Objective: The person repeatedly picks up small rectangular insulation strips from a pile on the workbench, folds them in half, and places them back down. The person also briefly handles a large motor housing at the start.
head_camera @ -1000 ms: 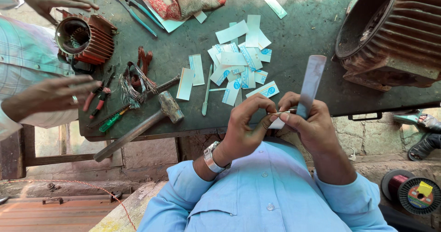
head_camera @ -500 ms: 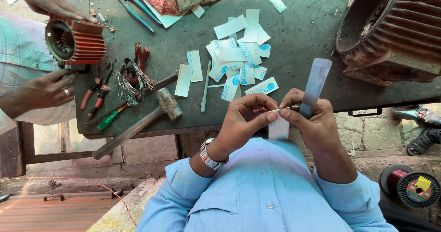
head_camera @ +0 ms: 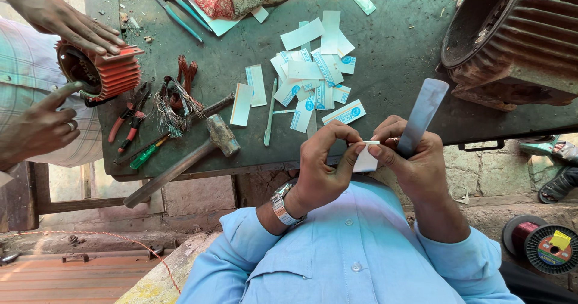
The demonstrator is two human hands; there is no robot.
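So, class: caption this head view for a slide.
Left hand and right hand pinch a white paper slip over a green workbench.

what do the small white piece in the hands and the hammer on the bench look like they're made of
White piece: thin paper or film, matte, flat between the left hand and right hand; which of the two is unclear.
Hammer: dull grey metal head, worn; long brown handle, probably wood.
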